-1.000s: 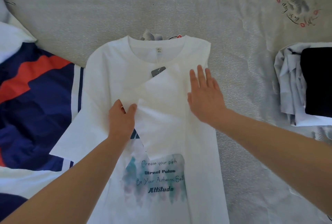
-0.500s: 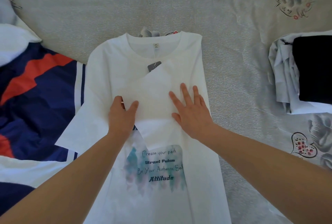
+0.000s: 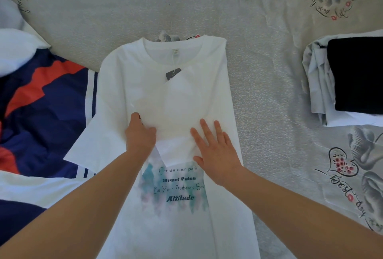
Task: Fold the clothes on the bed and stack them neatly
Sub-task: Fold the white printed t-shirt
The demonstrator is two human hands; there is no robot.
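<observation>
The white shirt [image 3: 165,103] is laid flat in the middle of the bed [image 3: 269,72], collar far, hem near. Its right sleeve is folded in already. Its left sleeve [image 3: 91,142] is spread toward the bed's left edge, nearest the left hand [image 3: 139,134], which pinches the folded cloth. The right hand [image 3: 215,150] is pressed flat, fingers straight.

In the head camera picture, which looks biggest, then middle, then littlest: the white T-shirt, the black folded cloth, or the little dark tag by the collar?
1. white T-shirt, the biggest by far
2. black folded cloth, partly cut off by the picture's edge, so it may be bigger than it looks
3. dark tag, the littlest
</observation>
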